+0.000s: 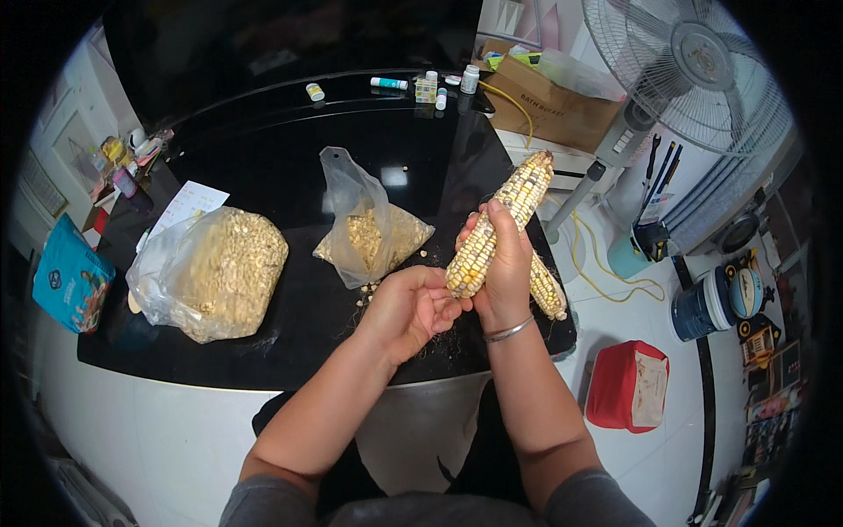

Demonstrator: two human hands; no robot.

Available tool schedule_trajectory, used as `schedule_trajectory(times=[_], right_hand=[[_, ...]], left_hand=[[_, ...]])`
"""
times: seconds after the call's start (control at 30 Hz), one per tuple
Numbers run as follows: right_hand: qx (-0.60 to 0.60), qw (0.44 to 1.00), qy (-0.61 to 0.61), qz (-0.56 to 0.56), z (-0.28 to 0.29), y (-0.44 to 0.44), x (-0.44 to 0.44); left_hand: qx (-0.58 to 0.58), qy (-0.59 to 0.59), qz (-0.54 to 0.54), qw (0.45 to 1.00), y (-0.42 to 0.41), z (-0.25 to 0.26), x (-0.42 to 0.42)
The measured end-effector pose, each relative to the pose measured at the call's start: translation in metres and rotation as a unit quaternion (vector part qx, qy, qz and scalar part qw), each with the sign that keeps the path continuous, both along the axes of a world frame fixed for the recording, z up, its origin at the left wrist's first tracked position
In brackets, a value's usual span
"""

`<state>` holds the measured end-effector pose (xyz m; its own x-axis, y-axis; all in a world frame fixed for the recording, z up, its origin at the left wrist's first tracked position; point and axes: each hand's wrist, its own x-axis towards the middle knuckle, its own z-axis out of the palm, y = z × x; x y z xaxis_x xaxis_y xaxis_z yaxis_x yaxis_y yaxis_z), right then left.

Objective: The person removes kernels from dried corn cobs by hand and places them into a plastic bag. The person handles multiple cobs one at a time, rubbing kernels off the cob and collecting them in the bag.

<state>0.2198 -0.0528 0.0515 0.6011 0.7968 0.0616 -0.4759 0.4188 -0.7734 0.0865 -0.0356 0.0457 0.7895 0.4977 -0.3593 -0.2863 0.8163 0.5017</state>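
My right hand [506,263] grips a dried ear of corn [520,191] around its middle, thumb on top. Its kernels are pale yellow, with some dark ones, and the ear slants up to the right. At its lower end, the fingers of my left hand [411,306] are curled against the kernels. A second ear of corn [546,290] lies on the table's right side, partly hidden by my right hand. Left of my hands is a small clear plastic bag [359,230] with loose kernels. Farther left sits a larger plastic bag [230,273], full of kernels.
Stray kernels and corn silk lie on the glossy black table [309,356]. Small bottles [469,79] and a tube [388,83] stand or lie at its back. A teal pouch [72,277] is at the left edge. To the right are a fan [701,56] and a red stool [616,388].
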Motion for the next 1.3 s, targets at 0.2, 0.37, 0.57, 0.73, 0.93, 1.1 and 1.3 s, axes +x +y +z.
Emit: schedule_trajectory(times=[0.2,0.37,0.57,0.73,0.93,1.1,1.3], right_hand=[[0.001,1.0,-0.006,0.001,-0.002,-0.001,0.001],[-0.009,0.998,-0.057,-0.01,-0.001,-0.001,-0.004],[-0.043,0.992,-0.117,-0.032,-0.004,-0.003,-0.012],[-0.035,0.993,-0.11,-0.037,-0.007,0.001,-0.008],[-0.025,1.0,-0.001,0.017,-0.003,-0.002,0.005],[-0.01,0.996,0.076,0.042,-0.013,0.0,0.019],[-0.011,0.998,0.049,0.036,-0.01,-0.001,0.014]], left_hand=[[0.074,-0.005,-0.004,0.997,-0.002,-0.007,0.002],[0.065,0.001,0.008,0.998,-0.001,-0.013,0.004],[0.08,0.019,-0.01,0.997,0.003,-0.013,0.003],[0.122,0.028,-0.015,0.992,-0.001,-0.029,0.007],[0.019,-0.017,-0.018,1.0,0.003,-0.011,-0.002],[0.035,-0.047,-0.058,0.997,0.005,-0.012,-0.001],[0.065,-0.024,-0.038,0.997,0.003,-0.018,0.003]])
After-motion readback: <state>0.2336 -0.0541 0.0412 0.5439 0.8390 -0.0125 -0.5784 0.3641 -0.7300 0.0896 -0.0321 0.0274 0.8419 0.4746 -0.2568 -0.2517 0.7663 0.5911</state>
